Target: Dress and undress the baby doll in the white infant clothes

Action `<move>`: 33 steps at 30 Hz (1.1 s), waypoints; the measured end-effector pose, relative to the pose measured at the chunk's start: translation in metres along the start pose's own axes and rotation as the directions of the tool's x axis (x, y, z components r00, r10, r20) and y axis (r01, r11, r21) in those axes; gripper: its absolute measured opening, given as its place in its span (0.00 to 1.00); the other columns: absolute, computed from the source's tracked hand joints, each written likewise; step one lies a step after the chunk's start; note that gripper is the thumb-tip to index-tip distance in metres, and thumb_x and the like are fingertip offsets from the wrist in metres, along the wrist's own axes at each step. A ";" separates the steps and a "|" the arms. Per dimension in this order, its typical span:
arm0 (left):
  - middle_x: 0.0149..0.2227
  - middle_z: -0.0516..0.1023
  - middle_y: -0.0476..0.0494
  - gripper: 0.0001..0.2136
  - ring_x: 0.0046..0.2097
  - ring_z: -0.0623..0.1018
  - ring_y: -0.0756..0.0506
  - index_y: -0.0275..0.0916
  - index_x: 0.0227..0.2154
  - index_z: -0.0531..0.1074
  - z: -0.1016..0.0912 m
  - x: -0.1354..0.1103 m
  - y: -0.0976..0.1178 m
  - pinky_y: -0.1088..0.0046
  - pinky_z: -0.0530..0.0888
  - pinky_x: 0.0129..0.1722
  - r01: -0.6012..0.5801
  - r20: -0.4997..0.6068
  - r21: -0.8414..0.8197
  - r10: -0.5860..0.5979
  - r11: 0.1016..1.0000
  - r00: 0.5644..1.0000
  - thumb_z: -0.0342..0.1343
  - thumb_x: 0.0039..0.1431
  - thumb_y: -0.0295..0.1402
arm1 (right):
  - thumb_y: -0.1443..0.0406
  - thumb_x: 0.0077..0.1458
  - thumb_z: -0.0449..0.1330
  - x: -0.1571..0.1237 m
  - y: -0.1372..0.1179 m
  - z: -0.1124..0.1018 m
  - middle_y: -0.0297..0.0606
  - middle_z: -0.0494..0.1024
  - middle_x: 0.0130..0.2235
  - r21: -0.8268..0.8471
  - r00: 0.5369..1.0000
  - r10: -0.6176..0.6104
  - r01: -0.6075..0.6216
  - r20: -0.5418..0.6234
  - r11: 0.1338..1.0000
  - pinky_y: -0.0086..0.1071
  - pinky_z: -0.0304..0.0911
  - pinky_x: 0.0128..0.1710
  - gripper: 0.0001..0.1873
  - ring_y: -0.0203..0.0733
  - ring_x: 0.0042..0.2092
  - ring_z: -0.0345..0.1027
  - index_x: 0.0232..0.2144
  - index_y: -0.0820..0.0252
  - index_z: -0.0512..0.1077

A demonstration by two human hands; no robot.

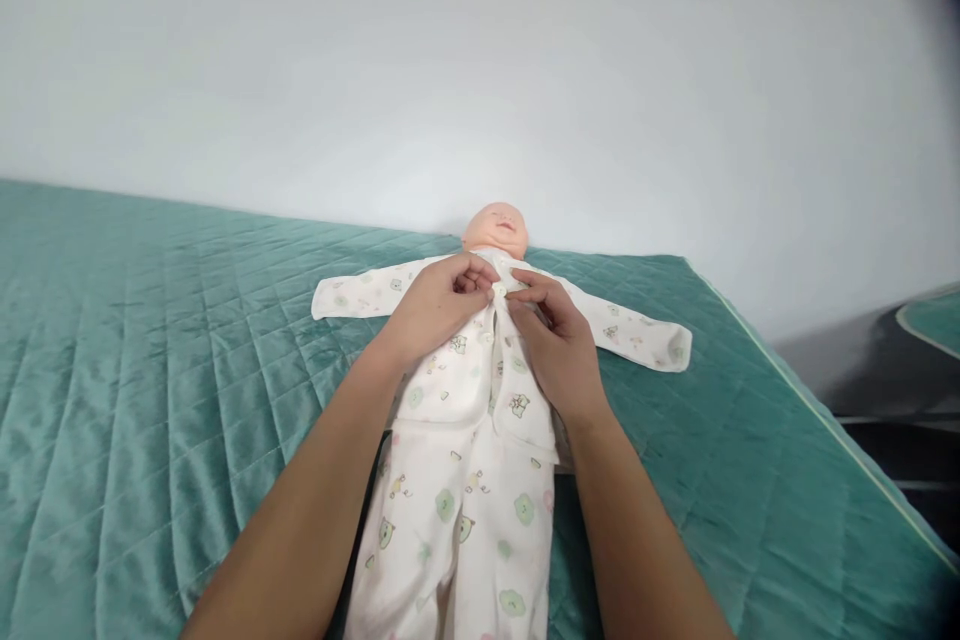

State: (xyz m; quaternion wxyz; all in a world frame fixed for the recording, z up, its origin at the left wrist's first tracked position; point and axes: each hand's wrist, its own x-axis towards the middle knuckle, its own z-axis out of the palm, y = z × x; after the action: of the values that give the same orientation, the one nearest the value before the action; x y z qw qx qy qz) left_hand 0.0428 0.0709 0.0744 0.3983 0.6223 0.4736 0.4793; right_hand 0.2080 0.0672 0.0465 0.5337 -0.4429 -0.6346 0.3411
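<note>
A baby doll [499,228] lies on its back, its head toward the wall and its sleeves spread to both sides. It wears a white baby jacket [450,390] printed with small animals and matching trousers [480,520]. On the chest, my left hand [452,295] pinches the jacket's front edge beside a small white button [499,290]. My right hand [553,330] grips the opposite edge at the same button, thumb and fingers close together. Below the button the front hangs apart, with another button [488,336] lower down. Whether the upper button is through its hole, I cannot tell.
A green quilted cover [165,370] lies under the doll. Behind the head rises a white wall [480,90]. The cover's pale-piped edge [795,380] slopes down at the right, and another green padded corner [937,320] shows beyond it.
</note>
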 end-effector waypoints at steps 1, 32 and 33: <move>0.30 0.70 0.51 0.06 0.32 0.69 0.51 0.39 0.36 0.75 0.000 0.000 0.000 0.74 0.66 0.32 0.000 -0.002 -0.004 0.000 1.000 1.000 0.57 0.55 0.29 | 0.63 0.57 0.61 0.000 0.000 0.000 0.38 0.75 0.56 0.001 1.000 -0.003 0.003 -0.004 1.000 0.46 0.59 0.60 0.02 0.47 0.60 0.66 0.34 0.53 0.75; 0.29 0.69 0.51 0.08 0.31 0.68 0.52 0.39 0.36 0.76 0.001 0.001 -0.002 0.75 0.65 0.31 0.006 0.004 -0.038 -0.005 0.999 1.000 0.56 0.53 0.27 | 0.66 0.54 0.62 0.002 -0.006 0.003 0.32 0.80 0.51 0.004 0.992 0.089 -0.089 -0.085 0.996 0.44 0.59 0.64 0.08 0.44 0.56 0.71 0.31 0.50 0.82; 0.29 0.69 0.51 0.08 0.31 0.68 0.52 0.39 0.36 0.76 0.001 0.001 -0.002 0.75 0.65 0.31 0.007 0.003 -0.037 -0.006 0.999 1.000 0.56 0.53 0.27 | 0.66 0.54 0.62 0.002 -0.007 0.003 0.32 0.81 0.51 0.009 0.992 0.097 -0.096 -0.086 0.995 0.44 0.59 0.64 0.08 0.44 0.56 0.71 0.31 0.50 0.82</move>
State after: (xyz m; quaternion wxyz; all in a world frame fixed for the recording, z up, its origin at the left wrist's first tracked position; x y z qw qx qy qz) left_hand 0.0436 0.0725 0.0727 0.4122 0.6139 0.4660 0.4859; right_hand 0.2039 0.0664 0.0527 0.5447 -0.4862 -0.5877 0.3485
